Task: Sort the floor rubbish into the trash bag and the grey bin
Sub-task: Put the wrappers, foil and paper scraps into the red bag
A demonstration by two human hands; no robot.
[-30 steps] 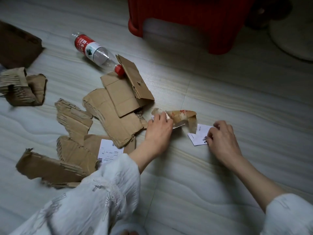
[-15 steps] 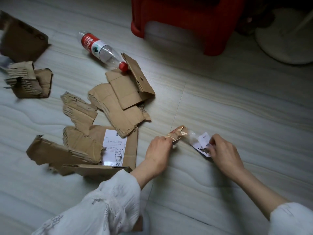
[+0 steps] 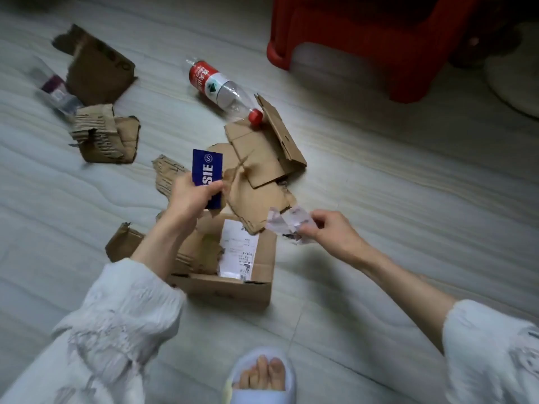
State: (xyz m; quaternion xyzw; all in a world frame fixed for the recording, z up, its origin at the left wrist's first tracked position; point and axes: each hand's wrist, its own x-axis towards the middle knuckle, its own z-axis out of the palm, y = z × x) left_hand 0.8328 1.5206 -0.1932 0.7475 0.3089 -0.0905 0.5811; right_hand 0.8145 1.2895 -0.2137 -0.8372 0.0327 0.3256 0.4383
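**One head camera, looking down at the floor**

A single wide-angle view from the person's head faces forward and steeply down at the pale floor (image 3: 408,199). It sits close: both sleeves fill the lower corners and a slippered foot (image 3: 262,374) shows at the bottom edge. A red stool (image 3: 364,39) marks the far edge. No second view shares the scene.

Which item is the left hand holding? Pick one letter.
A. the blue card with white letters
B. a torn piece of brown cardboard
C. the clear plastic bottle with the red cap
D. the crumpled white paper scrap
A: the left hand grips the blue card with white letters, while the clear plastic bottle with the red cap lies on the floor.
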